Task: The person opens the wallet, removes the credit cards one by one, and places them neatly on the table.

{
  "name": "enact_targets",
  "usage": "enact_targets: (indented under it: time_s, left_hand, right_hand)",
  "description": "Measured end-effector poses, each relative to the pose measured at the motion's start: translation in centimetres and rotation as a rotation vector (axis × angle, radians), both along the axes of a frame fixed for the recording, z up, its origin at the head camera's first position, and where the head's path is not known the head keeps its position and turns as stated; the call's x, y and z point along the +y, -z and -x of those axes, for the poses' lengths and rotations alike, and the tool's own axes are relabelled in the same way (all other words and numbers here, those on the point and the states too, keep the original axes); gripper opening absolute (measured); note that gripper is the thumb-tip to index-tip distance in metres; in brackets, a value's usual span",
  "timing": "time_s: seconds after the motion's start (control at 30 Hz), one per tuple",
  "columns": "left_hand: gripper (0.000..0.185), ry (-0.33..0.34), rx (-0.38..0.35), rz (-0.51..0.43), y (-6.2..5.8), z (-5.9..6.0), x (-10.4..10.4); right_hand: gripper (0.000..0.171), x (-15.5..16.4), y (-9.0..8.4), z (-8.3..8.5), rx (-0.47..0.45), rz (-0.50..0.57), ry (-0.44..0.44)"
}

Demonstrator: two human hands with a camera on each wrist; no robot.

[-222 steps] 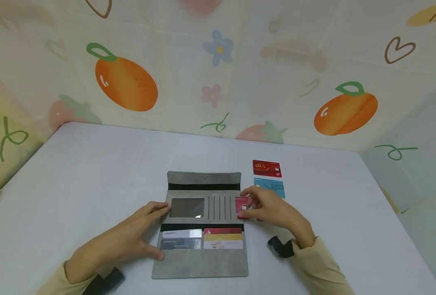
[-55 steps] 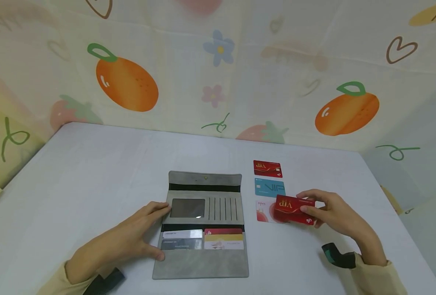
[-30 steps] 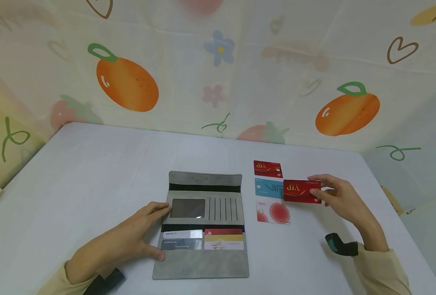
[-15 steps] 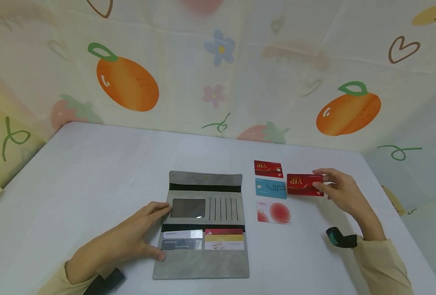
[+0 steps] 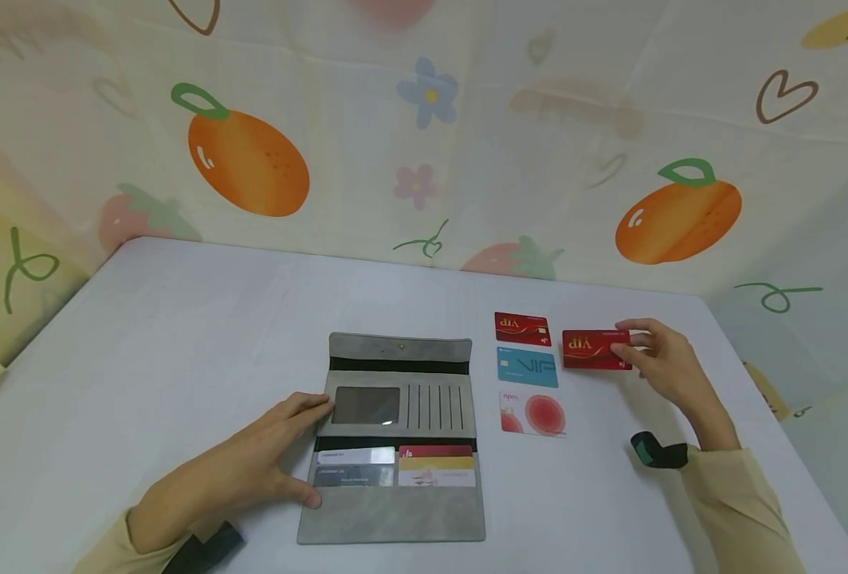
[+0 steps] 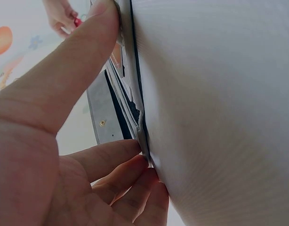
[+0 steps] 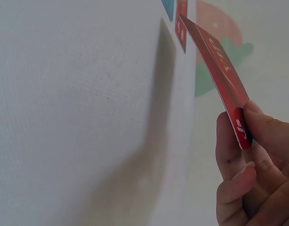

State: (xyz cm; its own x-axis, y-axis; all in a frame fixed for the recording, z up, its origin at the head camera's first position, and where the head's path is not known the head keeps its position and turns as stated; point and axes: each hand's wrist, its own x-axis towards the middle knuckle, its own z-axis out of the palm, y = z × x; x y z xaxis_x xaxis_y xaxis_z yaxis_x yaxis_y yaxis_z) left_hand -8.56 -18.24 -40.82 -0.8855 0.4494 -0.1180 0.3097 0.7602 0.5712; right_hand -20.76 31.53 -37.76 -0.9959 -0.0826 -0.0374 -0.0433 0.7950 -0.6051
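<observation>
Red VIP card (image 5: 596, 349) pinched by its right end in the right hand (image 5: 664, 364), toward the worktop's far right corner.

Thin, stiff plastic, it looks light and slick, so a pinch across one short end, thumb on top and fingers beneath, probably holds it best; the right-wrist view shows it tilted above the worktop (image 5: 180, 319), not yet lying flat. Just left of it lie another red card (image 5: 521, 328), a blue card (image 5: 528, 367) and a white card (image 5: 531, 413) in a column. Further left, the left hand (image 5: 245, 466) rests flat, fingers relaxed, on the left edge of the open grey wallet (image 5: 395, 434), steadying it.
</observation>
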Motion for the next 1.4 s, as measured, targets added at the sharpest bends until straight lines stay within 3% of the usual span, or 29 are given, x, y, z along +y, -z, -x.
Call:
enact_targets:
  time_s: [0.67, 1.0, 1.4]
  left_hand:
    - [0.110, 0.009, 0.001, -0.016, 0.1, -0.1, -0.2]
    - [0.108, 0.002, 0.006, -0.003, 0.1, 0.0, -0.1]
    - [0.109, 0.005, 0.001, -0.003, 0.0, -0.1, -0.2]
  right_hand:
    - [0.051, 0.4, 1.1, 2.5, -0.020, -0.021, 0.011]
    - [0.078, 0.3, 0.9, 2.9, -0.193, 0.019, 0.013]
    - [0.076, 0.0, 1.4, 3.2, -0.161, 0.007, 0.063]
